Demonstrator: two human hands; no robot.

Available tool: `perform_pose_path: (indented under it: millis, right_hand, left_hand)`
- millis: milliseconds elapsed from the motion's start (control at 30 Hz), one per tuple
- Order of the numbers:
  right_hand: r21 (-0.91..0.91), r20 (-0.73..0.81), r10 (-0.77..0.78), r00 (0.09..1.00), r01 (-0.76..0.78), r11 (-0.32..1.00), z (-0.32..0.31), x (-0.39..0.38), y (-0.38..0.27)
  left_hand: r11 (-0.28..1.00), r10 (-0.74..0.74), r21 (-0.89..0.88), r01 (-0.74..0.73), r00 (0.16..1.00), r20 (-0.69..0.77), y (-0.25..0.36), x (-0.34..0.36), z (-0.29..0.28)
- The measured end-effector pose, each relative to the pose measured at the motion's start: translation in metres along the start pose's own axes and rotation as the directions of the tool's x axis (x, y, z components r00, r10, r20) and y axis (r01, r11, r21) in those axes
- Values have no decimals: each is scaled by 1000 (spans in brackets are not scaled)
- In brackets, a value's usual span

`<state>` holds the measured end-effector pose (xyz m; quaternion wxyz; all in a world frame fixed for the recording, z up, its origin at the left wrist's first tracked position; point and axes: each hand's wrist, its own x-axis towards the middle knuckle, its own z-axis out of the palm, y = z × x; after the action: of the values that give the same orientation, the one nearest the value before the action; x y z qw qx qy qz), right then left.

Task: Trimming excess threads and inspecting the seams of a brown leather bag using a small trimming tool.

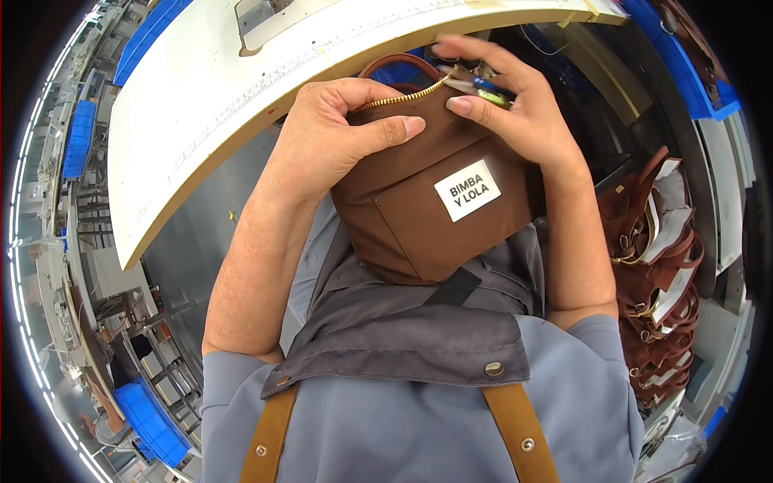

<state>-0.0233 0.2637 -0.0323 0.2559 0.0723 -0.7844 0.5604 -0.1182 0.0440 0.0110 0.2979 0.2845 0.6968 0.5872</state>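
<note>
A brown bag [451, 193] with a white printed label [468, 191] rests tilted on my lap. My left hand [342, 133] pinches its upper left edge, thumb on the front panel and fingers behind. Along the top edge curves a gold-toothed zipper [411, 97], and a brown handle [396, 59] arches behind it. At the zipper's right end is my right hand [515, 101], blurred, its thumb near the bag's edge and its fingers curved above. Between them shows a small slim tool with blue and green parts [493, 97], smeared by motion, its kind unclear.
A white curved worktable [193, 105] with a ruler scale lies ahead of the bag. Several reddish-brown bags [656, 298] hang or stack at the right. Blue bins [700, 72] stand at the upper right and on the left. My grey apron [403, 346] covers my lap.
</note>
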Motion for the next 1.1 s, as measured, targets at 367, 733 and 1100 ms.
perform_pose_path:
  millis: [367,733,1100]
  right_hand:
    - [108,6,247,969,-246,963,-4,-12,-44]
    - [-479,-193,-259,946,139,867,26,-13,-34]
    - [-622,-23,-339,941,252,741,40,-26,-31]
  left_hand:
    - [893,189,389,-227,973,132,18,9,-13]
    - [980,5,199,-7,1000,7,5,-1,-1]
    - [985,30,170,-38,998,52,0,3,-9]
